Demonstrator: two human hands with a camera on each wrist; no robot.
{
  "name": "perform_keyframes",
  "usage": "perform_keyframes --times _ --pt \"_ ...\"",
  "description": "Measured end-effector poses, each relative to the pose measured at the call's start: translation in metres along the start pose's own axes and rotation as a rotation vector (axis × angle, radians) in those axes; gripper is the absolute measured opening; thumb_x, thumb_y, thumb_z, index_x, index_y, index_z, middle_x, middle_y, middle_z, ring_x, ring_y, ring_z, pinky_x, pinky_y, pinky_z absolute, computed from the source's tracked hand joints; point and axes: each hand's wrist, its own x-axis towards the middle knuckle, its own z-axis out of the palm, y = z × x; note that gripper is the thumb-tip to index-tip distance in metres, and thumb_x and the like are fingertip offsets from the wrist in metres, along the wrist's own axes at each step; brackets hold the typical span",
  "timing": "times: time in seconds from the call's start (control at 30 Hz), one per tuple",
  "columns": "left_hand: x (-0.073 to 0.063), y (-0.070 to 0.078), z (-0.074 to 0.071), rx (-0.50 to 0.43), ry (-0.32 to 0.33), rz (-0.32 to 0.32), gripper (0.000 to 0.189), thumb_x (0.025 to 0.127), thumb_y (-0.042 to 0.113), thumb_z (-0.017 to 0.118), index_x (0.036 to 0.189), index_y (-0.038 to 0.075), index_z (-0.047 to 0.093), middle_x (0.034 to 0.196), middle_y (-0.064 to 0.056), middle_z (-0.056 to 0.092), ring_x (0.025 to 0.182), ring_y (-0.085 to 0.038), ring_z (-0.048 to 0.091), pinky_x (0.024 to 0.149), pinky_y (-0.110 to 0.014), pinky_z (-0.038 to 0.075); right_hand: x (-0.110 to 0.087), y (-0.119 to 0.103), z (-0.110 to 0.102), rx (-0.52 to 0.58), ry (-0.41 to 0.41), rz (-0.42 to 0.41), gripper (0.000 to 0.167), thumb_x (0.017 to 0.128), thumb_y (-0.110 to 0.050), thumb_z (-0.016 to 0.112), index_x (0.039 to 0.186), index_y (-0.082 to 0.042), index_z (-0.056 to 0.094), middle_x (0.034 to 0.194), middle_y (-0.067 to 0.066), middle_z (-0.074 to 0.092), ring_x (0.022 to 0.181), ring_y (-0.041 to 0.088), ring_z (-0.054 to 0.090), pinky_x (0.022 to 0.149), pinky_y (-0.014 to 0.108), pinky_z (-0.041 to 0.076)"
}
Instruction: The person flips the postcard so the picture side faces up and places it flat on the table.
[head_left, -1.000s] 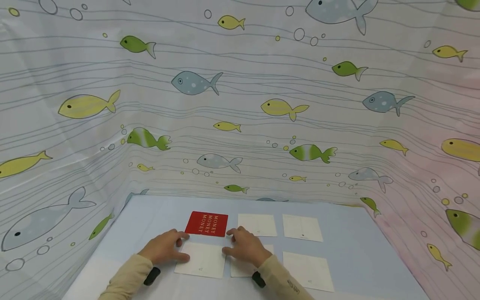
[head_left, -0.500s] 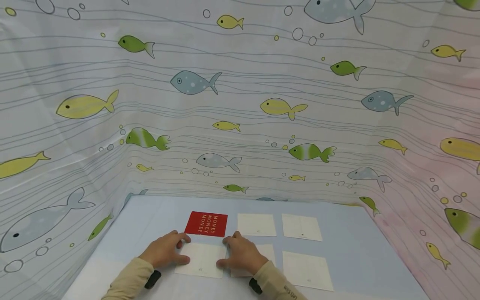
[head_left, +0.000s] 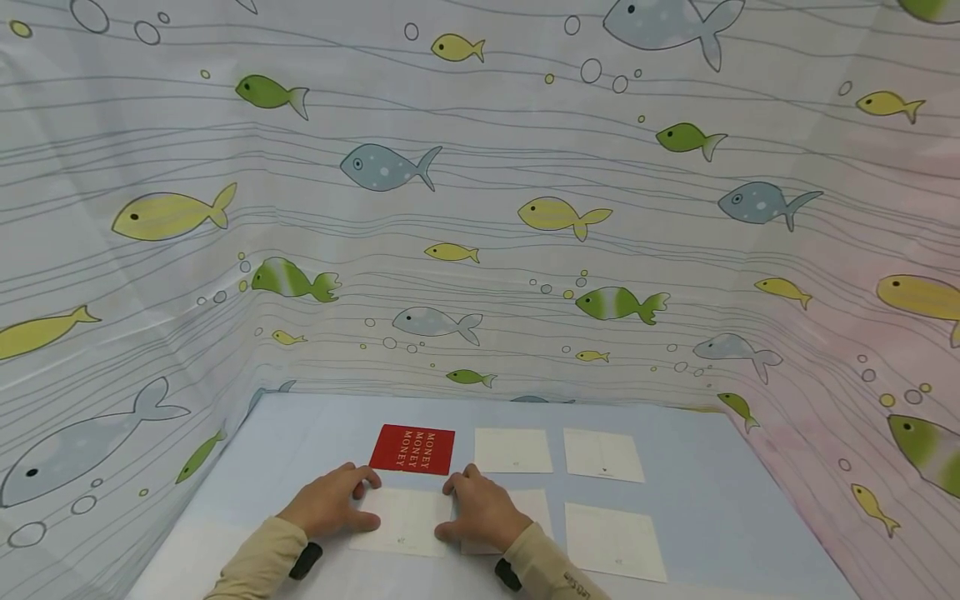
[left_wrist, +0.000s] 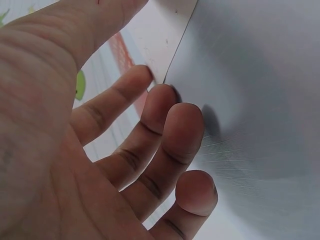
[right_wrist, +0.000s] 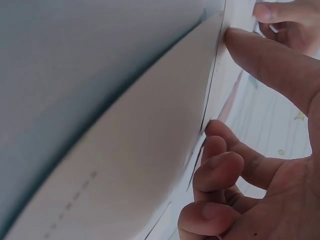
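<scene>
Right hand shift: since the frame a second ago, the right hand (head_left: 487,508) has moved slightly left and closer to the person, putting its thumb at the right edge of the near-left white card (head_left: 405,521); the left hand (head_left: 322,500) has hardly moved

Near-left white card, head view: on the worktop (head_left: 697,446) between both hands, just on the person's side of the red MONEY card (head_left: 412,450)

Card's long axis, head view: appears to run left to right, hand to hand; the card lies rightward of the left fingers (head_left: 367,477) and leftward of the right fingers (head_left: 453,483), neither hand looking clearly nearer

Neighbouring card, head view: the near-middle white card (head_left: 534,507) is partly hidden by the right hand

Left fingers, left wrist view: apart and lightly bent, the forefinger's tip by the card's corner; whether it touches, I cannot tell

Right fingers, right wrist view: thumb and forefinger apart, their tips at the card's edge, the others loosely curled; nothing visibly clamped
</scene>
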Motion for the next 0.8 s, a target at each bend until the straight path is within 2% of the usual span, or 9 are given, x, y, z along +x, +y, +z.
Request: perform_keyframes --times 0.13,0.37,0.6,0.73,0.8 --pt "0.000 -0.001 0.001 -0.003 -0.001 -0.002 0.049 0.068 0.034 0.093 0.108 0.022 0.067 0.089 0.004 0.050 0.078 -0.016 0.049 0.070 -0.039 0.043 0.000 0.000 0.000 0.036 0.003 -0.007 0.056 0.072 -0.040 0.092 0.113 -0.015 0.064 0.097 -0.003 0.051 0.075 0.013 0.051 0.075 0.033 0.053" --pt "-0.003 -0.001 0.000 -0.059 0.020 -0.010 0.061 0.072 0.035 0.091 0.122 0.013 0.065 0.085 0.003 0.052 0.076 -0.015 0.048 0.067 -0.036 0.041 0.000 -0.003 0.000 0.115 0.026 0.010 0.059 0.068 -0.033 0.096 0.111 -0.017 0.058 0.101 -0.002 0.047 0.077 0.016 0.052 0.076 0.035 0.054" --pt "-0.009 -0.003 0.000 -0.146 0.101 -0.039 0.040 0.082 0.032 0.084 0.115 0.013 0.071 0.071 0.004 0.054 0.064 -0.013 0.049 0.057 -0.031 0.038 -0.001 -0.006 0.000 0.137 0.042 0.026 0.061 0.068 -0.032 0.096 0.112 -0.019 0.056 0.105 0.000 0.048 0.080 0.017 0.054 0.078 0.038 0.055" --pt "-0.011 -0.003 0.000 -0.179 0.142 -0.033 0.036 0.083 0.032 0.083 0.111 0.013 0.071 0.069 0.004 0.054 0.063 -0.014 0.049 0.056 -0.031 0.038 -0.004 -0.007 -0.003 0.139 0.058 0.014 0.060 0.070 -0.033 0.095 0.113 -0.019 0.056 0.105 -0.001 0.049 0.080 0.016 0.054 0.077 0.037 0.055" --pt "-0.012 -0.003 0.000 -0.185 0.151 -0.034 0.035 0.083 0.032 0.083 0.110 0.014 0.071 0.068 0.005 0.054 0.062 -0.014 0.049 0.056 -0.031 0.038 -0.007 -0.007 -0.005 0.162 0.065 0.015 0.057 0.073 -0.033 0.093 0.115 -0.019 0.056 0.099 -0.003 0.050 0.078 0.015 0.053 0.072 0.035 0.053"
